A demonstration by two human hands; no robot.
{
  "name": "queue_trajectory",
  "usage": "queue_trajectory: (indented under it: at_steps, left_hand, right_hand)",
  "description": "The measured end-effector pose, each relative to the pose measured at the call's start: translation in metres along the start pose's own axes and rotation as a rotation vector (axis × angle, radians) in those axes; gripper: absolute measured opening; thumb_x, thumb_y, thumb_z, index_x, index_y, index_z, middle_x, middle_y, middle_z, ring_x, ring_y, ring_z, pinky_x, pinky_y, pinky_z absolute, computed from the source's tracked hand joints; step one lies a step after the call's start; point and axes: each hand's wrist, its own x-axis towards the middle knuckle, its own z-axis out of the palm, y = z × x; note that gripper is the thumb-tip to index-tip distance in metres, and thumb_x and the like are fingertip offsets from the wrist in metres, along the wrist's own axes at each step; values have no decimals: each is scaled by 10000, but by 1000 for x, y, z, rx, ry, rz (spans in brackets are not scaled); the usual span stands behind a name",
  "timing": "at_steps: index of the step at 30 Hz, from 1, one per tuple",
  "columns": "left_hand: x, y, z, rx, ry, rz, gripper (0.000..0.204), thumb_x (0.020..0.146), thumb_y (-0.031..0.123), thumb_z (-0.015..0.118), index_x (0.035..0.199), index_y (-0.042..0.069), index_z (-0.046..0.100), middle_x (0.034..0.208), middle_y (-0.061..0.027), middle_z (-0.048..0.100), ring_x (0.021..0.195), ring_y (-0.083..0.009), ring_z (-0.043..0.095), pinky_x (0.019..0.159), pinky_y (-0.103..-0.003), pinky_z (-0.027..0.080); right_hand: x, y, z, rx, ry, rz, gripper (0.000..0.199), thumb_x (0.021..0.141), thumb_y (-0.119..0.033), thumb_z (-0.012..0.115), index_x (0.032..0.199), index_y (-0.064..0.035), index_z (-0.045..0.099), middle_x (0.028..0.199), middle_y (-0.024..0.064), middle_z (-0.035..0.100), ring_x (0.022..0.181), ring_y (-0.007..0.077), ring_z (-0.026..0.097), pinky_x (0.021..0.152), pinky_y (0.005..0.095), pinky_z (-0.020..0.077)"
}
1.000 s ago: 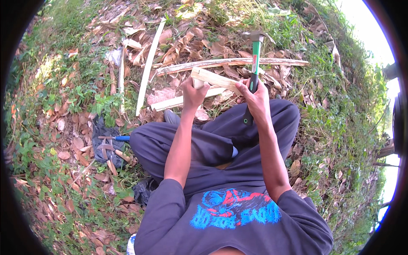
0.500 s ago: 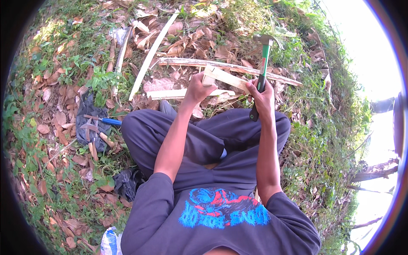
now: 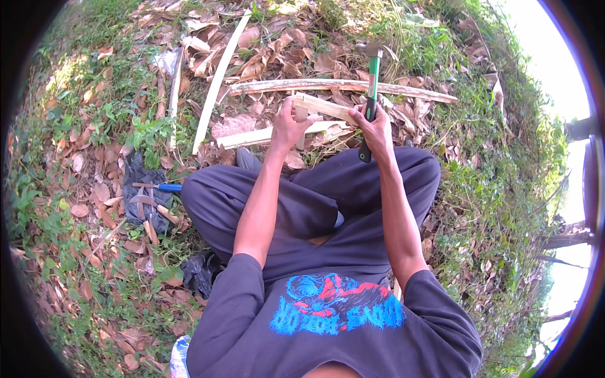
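My left hand (image 3: 288, 128) is closed on the left end of a short pale wooden strip (image 3: 328, 108), where a second wooden piece meets it at an angle. My right hand (image 3: 377, 131) wraps the black grip of a claw hammer (image 3: 374, 70). Its green shaft and metal head point up and away from me. The same hand also pinches the right end of the strip with its thumb. Both hands hold the wood above the ground, just past my crossed legs.
Past the hands lie a long wooden strip (image 3: 340, 84), a shorter pale strip (image 3: 252, 137) and a slanting pale strip (image 3: 220, 82). At left, a blue-handled tool (image 3: 165, 187) and a curved blade (image 3: 142, 200) rest on a black plastic bag (image 3: 134, 169). Dry leaves and grass cover the ground.
Both hands, with the wooden strip and hammer, have shifted slightly left and up in view. My left fingers have changed position around the wood's corner.
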Motion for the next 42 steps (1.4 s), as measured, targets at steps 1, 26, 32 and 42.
queue_trajectory:
  at_steps: [1,26,32,42]
  left_hand:
    - [-3,-3,4,-25,53,55,739,751,241,820,1348,18,446,981,-206,688,889,-316,694,810,-419,546]
    - [-13,2,35,-389,118,0,315,859,222,787,890,24,544,746,-35,636,669,-96,591,619,-266,482]
    - [-24,11,42,-178,310,149,554,858,350,801,1201,23,515,988,-114,582,923,-188,590,794,-344,477]
    - [-20,9,14,-69,25,283,413,832,294,778,1095,10,632,1004,-160,679,942,-280,678,831,-379,524]
  right_hand:
    - [2,8,2,-63,-10,-16,268,898,-183,774,875,-17,564,835,26,613,719,68,584,605,248,536]
    - [-43,30,-11,85,-95,200,284,886,-196,785,869,-22,562,754,17,581,645,84,583,593,253,519]
    - [-41,37,-10,131,-59,229,277,894,-182,774,877,-36,540,775,22,584,632,80,563,572,240,492]
    - [-33,35,-18,70,-104,235,270,895,-225,777,874,-52,571,798,12,592,656,59,539,591,220,461]
